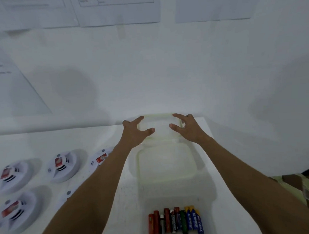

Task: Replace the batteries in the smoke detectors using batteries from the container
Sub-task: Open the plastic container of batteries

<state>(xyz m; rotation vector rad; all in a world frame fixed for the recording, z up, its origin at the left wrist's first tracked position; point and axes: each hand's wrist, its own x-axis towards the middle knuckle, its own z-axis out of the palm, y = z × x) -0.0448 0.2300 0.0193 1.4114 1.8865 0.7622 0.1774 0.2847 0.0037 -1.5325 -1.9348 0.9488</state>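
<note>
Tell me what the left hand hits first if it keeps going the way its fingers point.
The left hand would likely meet the clear container lying just ahead; whether its fingers touch it already is unclear.

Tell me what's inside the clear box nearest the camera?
The clear box holds a row of batteries lying side by side: red, black, green and blue ones. Their near ends run past the bottom of the picture, so whatever lies closer is unseen.

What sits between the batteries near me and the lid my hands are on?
In the head view, a clear plastic container lies between the batteries and the lid. It looks empty. Left hand and right hand reach over the lid.
</note>
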